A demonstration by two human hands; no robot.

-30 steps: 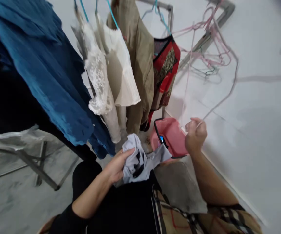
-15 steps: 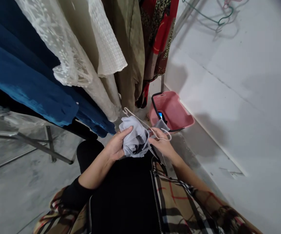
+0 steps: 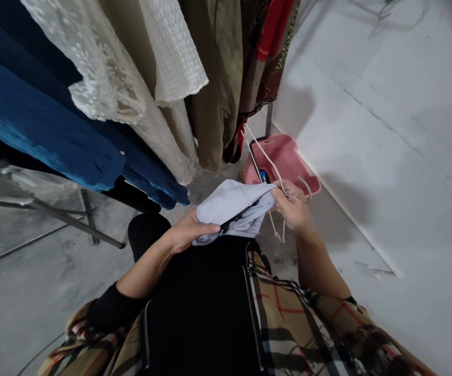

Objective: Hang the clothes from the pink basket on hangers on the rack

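Concrete floor (image 3: 25, 297) beside a white wall (image 3: 382, 120), hanging clothes (image 3: 218, 78) at far left, and a pale grey-blue garment (image 3: 233, 211) held between two hands near the body.
Left hand (image 3: 190, 232) is half open, gripping the garment's left end; right hand (image 3: 292, 204) is curled closed, pinching its right end with a white hanger (image 3: 268, 163), near a pink basket (image 3: 290, 156) farther right.

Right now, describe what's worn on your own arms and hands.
Both hands are bare, without gloves. The left hand emerges from a black cuff, with plaid fabric above it. The right hand belongs to an arm in a tan plaid sleeve with black and red lines.
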